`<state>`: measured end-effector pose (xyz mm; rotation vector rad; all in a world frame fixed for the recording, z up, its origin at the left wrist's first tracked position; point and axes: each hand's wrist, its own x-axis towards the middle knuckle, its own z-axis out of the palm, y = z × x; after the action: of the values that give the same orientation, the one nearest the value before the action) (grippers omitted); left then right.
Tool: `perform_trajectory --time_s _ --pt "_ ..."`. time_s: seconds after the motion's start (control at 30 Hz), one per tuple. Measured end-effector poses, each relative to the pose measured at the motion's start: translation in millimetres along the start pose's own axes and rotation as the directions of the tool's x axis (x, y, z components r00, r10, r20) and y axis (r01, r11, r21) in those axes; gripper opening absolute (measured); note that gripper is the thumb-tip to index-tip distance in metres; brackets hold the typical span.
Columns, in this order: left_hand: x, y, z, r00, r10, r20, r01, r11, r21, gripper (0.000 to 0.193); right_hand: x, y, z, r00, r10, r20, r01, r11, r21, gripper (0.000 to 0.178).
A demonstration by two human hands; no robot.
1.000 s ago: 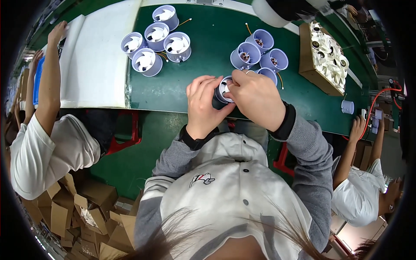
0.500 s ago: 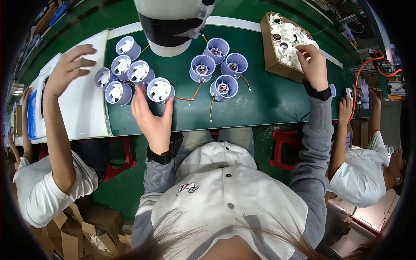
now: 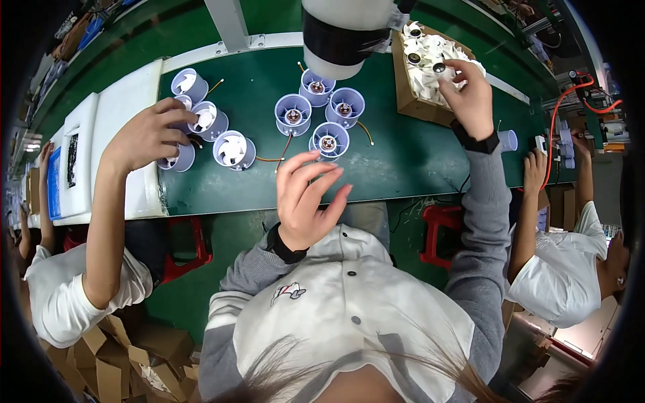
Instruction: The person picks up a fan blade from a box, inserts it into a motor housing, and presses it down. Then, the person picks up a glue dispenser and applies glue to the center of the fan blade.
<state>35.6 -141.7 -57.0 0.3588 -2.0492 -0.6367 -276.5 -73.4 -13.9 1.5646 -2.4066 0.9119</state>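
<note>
Reaching into the brown cardboard box of white fan impellers [image 3: 430, 64] at the far right of the green bench [image 3: 403, 154], right hand [image 3: 470, 97] has fingers curled onto one white impeller [image 3: 447, 70]; can't tell whether it's fully pinched. Left hand [image 3: 306, 195] hovers empty, fingers spread, near the bench's front edge, just below the lavender plastic fan housings with bare motor hubs [image 3: 322, 111]. Versus half a second back: left hand has moved right, away from the finished housings with white blades [image 3: 232, 149]; right hand stays at the box. A co-worker's hand [image 3: 148, 134] now rests on those finished housings. White foam tray [image 3: 124, 107] lies at bench left.
</note>
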Motion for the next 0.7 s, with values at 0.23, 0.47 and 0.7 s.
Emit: perform_trajectory --time_s 0.23,0.47,0.7 --pt "40 31 3 0.92 -0.313 0.237 0.392 0.756 -0.524 0.055 -63 -116 -36 0.949 -0.014 0.316 -0.275 0.454 0.848 0.024" --pt "42 37 12 0.952 -0.226 0.204 0.305 0.697 -0.649 0.058 -80 -130 -31 0.916 -0.027 0.4 -0.396 0.087 0.914 0.023" --pt "37 36 9 0.942 -0.294 0.16 0.326 0.7 -0.635 0.058 -86 -142 -26 0.912 0.005 0.411 -0.409 -0.087 0.909 0.036"
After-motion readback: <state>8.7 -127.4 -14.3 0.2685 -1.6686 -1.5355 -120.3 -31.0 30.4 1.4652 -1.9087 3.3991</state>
